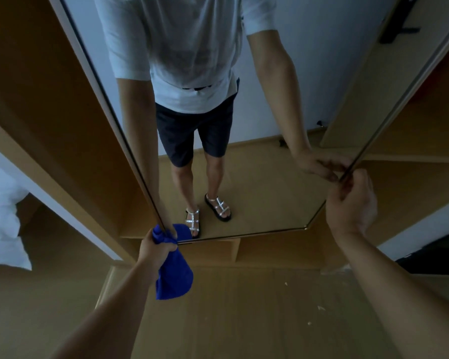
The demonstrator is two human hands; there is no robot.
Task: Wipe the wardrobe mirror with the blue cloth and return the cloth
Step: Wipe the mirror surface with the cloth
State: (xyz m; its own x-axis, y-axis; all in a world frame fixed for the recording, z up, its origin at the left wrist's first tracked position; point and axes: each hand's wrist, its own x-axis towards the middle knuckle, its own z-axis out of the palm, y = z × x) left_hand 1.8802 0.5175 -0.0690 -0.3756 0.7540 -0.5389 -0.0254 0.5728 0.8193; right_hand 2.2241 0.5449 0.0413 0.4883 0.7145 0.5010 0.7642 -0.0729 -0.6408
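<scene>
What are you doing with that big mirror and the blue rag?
A person stands facing the wardrobe mirror. The left hand grips the bunched blue cloth at the mirror's lower left corner. The right hand pinches the mirror's right edge. The cloth mostly hangs below the glass, so it is not spread out for wiping.

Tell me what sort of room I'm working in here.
Most likely a bedroom: a wooden wardrobe with a full-length mirror on its door, white bedding at the left edge, and wood flooring underfoot.
</scene>
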